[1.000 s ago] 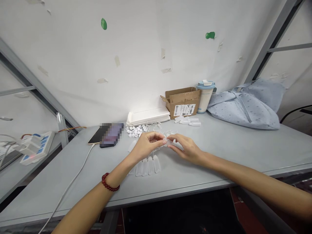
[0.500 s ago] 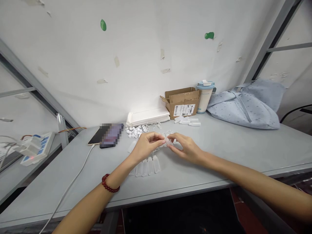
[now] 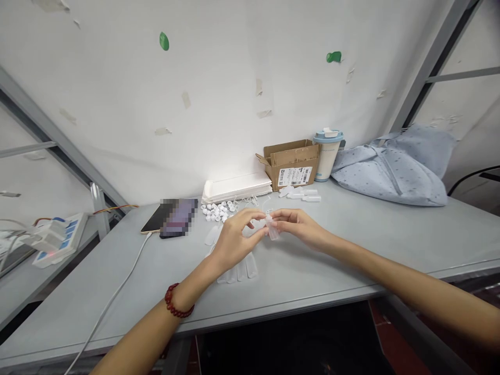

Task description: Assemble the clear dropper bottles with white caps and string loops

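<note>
Over the middle of the grey table [image 3: 351, 245] both hands meet around a small clear plastic bottle [image 3: 272, 230]. My right hand [image 3: 299, 226] pinches the bottle by its top, so it hangs neck up. My left hand [image 3: 234, 239], with a red bead bracelet on its wrist, has thumb and forefinger closed beside the bottle's neck, on something too small to make out. Below the hands a row of several clear bottles [image 3: 238, 272] lies on the table. A heap of small white caps [image 3: 216, 210] lies just behind the left hand.
A phone [image 3: 172, 216] on a white cable lies at the left. A stack of white sheets [image 3: 236, 186], a cardboard box [image 3: 292, 164], a blue-lidded cup [image 3: 327, 153] and a pale blue bag [image 3: 394, 166] line the wall. A power strip [image 3: 54, 237] sits far left.
The bottle lay sideways between both hands and now hangs upright from my right hand. My left hand has turned and lifted slightly beside it.
</note>
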{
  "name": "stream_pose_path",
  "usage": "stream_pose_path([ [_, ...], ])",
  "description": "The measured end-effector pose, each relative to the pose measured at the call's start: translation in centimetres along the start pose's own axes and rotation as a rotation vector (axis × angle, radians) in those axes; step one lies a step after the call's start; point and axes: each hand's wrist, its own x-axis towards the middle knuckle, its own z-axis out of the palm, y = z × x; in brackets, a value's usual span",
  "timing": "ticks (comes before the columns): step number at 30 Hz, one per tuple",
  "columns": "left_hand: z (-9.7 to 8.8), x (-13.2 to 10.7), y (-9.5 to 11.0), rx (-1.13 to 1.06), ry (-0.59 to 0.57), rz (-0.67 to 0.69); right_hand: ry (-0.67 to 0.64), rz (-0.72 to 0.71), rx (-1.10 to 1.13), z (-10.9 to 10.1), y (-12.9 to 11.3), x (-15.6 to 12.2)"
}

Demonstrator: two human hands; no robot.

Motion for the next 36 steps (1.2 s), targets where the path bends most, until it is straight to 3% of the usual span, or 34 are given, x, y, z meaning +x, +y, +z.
stream_pose_path([
  [6,0.4,-0.4,-0.5,0.223,-0.100,0.193,-0.092,0.071,0.209,-0.2,0.2,0.3],
  [13,0.1,-0.4,-0.1,0.282,-0.173,0.219,-0.148,0.096,0.226,-0.1,0.5,0.2],
  [17,-0.6,-0.4,0.9,0.239,-0.262,0.141,-0.229,0.152,0.139,-0.3,0.4,0.1],
  [26,-1.5,-1.0,1.8,0.190,-0.577,-0.111,-0.498,0.330,-0.071,0.1,0.3,0.0],
  [36,-1.8,-1.0,0.7,0.220,-0.635,-0.202,-0.490,0.339,-0.168,0.1,0.1,-0.2],
])
